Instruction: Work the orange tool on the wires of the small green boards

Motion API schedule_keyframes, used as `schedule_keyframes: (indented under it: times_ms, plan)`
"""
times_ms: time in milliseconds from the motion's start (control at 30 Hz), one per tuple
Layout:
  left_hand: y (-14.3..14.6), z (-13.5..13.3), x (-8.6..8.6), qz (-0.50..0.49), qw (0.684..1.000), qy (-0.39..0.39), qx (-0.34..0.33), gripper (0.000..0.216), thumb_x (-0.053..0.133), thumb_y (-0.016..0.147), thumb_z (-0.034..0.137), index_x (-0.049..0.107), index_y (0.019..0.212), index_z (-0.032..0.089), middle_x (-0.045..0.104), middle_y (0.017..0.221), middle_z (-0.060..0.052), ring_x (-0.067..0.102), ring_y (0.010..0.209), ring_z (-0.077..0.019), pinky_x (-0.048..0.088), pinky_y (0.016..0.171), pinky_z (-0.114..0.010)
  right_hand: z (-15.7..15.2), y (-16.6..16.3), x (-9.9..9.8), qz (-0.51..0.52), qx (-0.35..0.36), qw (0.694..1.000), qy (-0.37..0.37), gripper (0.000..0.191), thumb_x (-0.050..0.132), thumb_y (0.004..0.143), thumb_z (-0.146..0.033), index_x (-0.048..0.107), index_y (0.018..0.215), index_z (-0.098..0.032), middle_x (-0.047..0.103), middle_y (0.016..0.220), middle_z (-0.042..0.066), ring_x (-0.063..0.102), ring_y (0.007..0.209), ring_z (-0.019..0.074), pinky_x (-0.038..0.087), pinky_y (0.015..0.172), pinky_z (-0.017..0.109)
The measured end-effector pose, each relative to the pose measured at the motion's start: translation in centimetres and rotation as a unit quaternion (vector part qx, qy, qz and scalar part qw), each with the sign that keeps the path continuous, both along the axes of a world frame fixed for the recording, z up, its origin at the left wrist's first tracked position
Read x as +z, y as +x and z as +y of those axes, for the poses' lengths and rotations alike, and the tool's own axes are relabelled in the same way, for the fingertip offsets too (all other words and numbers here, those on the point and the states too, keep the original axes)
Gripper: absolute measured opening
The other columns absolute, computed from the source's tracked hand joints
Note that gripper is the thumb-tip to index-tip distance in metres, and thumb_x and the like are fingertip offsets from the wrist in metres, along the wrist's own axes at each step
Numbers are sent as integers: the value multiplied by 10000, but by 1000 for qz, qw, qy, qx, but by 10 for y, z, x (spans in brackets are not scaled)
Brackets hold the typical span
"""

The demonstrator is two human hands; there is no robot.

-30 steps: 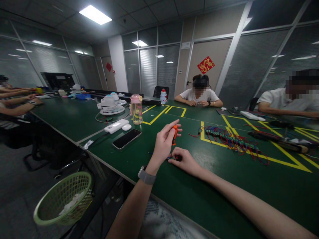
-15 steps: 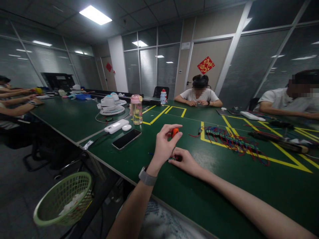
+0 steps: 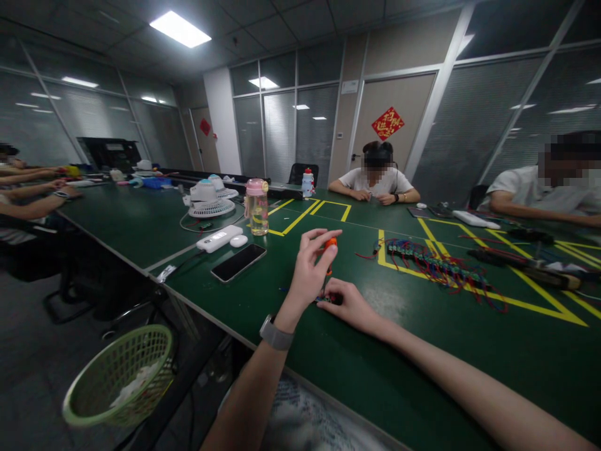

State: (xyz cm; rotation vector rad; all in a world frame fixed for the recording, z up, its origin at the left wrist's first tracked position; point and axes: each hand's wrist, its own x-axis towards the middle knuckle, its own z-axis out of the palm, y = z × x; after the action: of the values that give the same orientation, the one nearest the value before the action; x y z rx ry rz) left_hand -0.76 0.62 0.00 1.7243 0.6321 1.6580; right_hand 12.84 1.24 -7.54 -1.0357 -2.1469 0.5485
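My left hand (image 3: 310, 269) is closed round the orange handle of a small screwdriver (image 3: 329, 247), held upright with its tip pointing down at the green table (image 3: 399, 351). A grey watch sits on that wrist. My right hand (image 3: 350, 304) rests on the table just below the tool, fingers pinched on a small dark part with coloured wires (image 3: 323, 299), mostly hidden under the fingers.
A pile of red and blue wired parts (image 3: 436, 263) lies inside yellow tape lines to the right. A black phone (image 3: 238, 261), white power bank (image 3: 220, 238), pink-capped bottle (image 3: 256, 207) and fans (image 3: 206, 199) sit left. A green basket (image 3: 119, 376) stands by the table edge. Other people sit around.
My left fingers have shifted round the screwdriver handle, turning it; the hand stays above the part. My right hand has not moved.
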Motion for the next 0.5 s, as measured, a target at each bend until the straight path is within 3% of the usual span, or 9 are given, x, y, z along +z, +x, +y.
schedule_keyframes:
  times_ms: [133, 233, 333, 500]
  plan:
    - [1, 0, 0, -30, 997, -23, -64, 311, 463, 893, 298, 584, 1169, 218, 531, 1201, -87, 606, 913, -150, 532, 777, -284, -1, 0, 1, -3, -1, 1000, -3, 86, 665, 750, -240, 647, 738, -157, 564, 742, 13, 508, 657, 120, 413, 593, 242]
    - [0, 1, -1, -8, 1000, 10, 9, 242, 600, 813, 277, 650, 1038, 203, 569, 1020, -63, 585, 897, -150, 512, 765, -255, -2, -1, 2, -3, -1, 1000, -5, 95, 664, 755, -252, 653, 749, -158, 571, 754, 18, 510, 659, 122, 420, 602, 248]
    - [-2, 1, 0, 14, 998, 28, 63, 195, 623, 795, 272, 679, 972, 214, 523, 1057, -62, 551, 980, -164, 489, 808, -251, -2, -1, 2, -3, -3, 1000, -5, 104, 663, 757, -265, 658, 761, -161, 575, 757, 19, 511, 660, 124, 425, 607, 251]
    - [0, -1, 0, -32, 999, -2, -36, 311, 402, 919, 288, 585, 1158, 213, 509, 1226, -86, 587, 990, -164, 516, 813, -286, -3, -2, 4, -4, -3, 1000, -5, 89, 669, 748, -248, 657, 752, -160, 567, 742, 14, 515, 665, 125, 424, 604, 247]
